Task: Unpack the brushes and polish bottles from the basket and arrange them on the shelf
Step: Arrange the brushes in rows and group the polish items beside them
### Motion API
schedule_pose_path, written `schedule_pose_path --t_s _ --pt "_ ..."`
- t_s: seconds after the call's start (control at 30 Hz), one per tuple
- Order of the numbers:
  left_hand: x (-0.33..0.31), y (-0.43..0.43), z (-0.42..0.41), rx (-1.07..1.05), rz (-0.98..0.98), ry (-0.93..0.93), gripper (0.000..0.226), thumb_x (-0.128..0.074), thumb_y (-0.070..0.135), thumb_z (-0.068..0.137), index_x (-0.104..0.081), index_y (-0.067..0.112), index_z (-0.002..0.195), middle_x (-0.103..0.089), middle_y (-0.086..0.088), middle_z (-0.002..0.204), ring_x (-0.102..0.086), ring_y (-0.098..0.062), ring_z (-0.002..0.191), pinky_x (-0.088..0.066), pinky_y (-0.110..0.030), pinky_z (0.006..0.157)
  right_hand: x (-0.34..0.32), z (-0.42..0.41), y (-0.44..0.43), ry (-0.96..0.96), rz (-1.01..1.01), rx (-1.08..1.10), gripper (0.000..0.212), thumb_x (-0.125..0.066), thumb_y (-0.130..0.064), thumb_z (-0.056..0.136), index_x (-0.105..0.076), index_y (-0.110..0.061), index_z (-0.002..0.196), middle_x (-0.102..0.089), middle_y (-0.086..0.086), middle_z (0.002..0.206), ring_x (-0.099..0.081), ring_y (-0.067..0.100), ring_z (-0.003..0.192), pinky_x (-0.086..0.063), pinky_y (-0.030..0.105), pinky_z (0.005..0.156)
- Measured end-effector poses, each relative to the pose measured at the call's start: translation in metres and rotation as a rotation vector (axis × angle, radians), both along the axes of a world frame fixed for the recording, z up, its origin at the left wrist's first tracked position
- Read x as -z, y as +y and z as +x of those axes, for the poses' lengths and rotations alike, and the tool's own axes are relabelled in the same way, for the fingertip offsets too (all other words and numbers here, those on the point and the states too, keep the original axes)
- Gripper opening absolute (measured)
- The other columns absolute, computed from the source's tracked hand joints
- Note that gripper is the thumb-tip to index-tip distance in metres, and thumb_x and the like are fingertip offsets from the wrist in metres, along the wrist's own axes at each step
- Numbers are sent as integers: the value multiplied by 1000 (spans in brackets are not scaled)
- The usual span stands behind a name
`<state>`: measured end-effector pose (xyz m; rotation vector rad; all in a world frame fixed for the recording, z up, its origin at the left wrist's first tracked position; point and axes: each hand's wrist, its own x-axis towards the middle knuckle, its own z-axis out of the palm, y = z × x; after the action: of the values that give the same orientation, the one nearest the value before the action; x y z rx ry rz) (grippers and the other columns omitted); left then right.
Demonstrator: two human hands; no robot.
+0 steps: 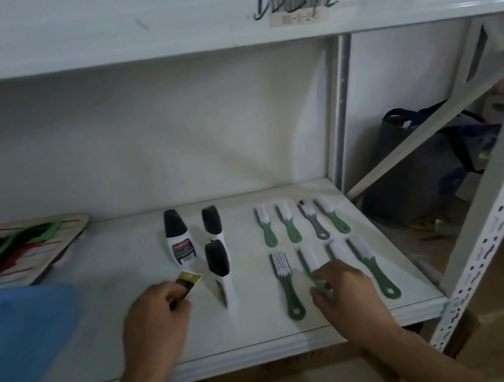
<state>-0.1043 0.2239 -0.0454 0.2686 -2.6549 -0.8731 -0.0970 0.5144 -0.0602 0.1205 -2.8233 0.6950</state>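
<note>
**On the shelf: both hands busy, last items going into place**

Nearest the front edge, left hand (156,314) clenched round a small gold-and-black packet (189,282), only its top end showing past the fingers; can't tell what it is. Right hand (341,285) pinches the green handle of a brush (308,259) in the front row, second from left, bristle head pointing back.

Blue basket (22,336) sits at the left, partly over the shelf (115,307); inside not visible.

Front row: four green-handled brushes, white bristles, lying flat, handles toward the person. Just left of them a black-capped polish bottle (220,273) stands upright.

Further back: second row of four brushes (301,219), one with a grey handle. Two more bottles (178,237) upright, one behind the front bottle, one to its left with a label.

Back left: a board with coloured laces (22,249), not task-related.

Handling, judged: brushes light, stiff plastic, grip at mid-handle, bristles soft so avoid pressing them. Bottles tall, narrow-based, tippy; take at the body below the cap. Smooth plastic, may slip. Task looks almost done.
</note>
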Motion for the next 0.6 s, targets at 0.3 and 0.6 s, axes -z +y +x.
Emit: schedule_pose_path --t_s 0.3,0.6 --pt "38 -42 -60 7 -84 -401 57 -57 44 89 -51 11 135 -58 -11 132 -57 -30 116 -47 -36 92 5 -41 -118 -304 -311 -80 72 -75 -47 83 -48 -18 143 -63 -1 127 -61 17 113 -51 30 94" --pt "31 -58 -60 101 491 -475 16 -75 4 75 -69 11 88 -71 -12 83 -66 -24 73 -51 -30 64 13 -74 -121 -335 -482 -156 23 -75 -20 86 -70 -22 108 -77 -4 99 -72 13 93 -59 39 88"
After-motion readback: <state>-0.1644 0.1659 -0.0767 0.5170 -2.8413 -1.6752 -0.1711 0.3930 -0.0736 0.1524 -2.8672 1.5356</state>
